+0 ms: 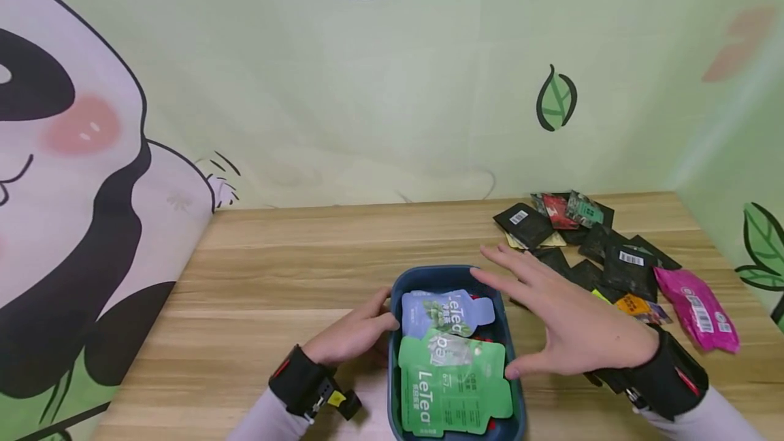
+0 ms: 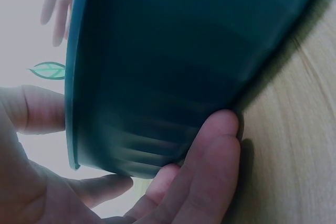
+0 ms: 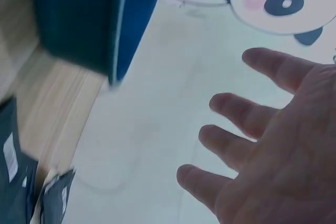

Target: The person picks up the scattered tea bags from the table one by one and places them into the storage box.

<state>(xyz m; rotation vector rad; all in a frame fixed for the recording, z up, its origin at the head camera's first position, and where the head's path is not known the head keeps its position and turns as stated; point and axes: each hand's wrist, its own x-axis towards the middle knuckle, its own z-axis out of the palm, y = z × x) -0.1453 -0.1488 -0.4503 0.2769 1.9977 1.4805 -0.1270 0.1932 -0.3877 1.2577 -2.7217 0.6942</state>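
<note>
A dark blue plastic bin (image 1: 517, 393) stands on the table, holding a light-blue LeTea packet (image 1: 422, 312) and a green LeTea packet (image 1: 453, 386), with bits of red showing beneath. My left hand (image 1: 355, 332) holds the bin's left side: the thumb is at the rim, and the other fingers curve round the outer wall (image 2: 157, 77) low near the tabletop. Over the bin's right edge hovers my right hand (image 1: 569, 318), fingers spread and nothing in them; the right wrist view shows its fingers (image 3: 231, 114) apart from the bin.
Several black sachets (image 1: 631, 271) lie heaped at the right back of the wooden table (image 1: 275, 278), some with red, green or orange fronts. A bright pink packet (image 1: 698, 308) lies at their right end. Behind the table rises a printed panda backdrop (image 1: 380, 101).
</note>
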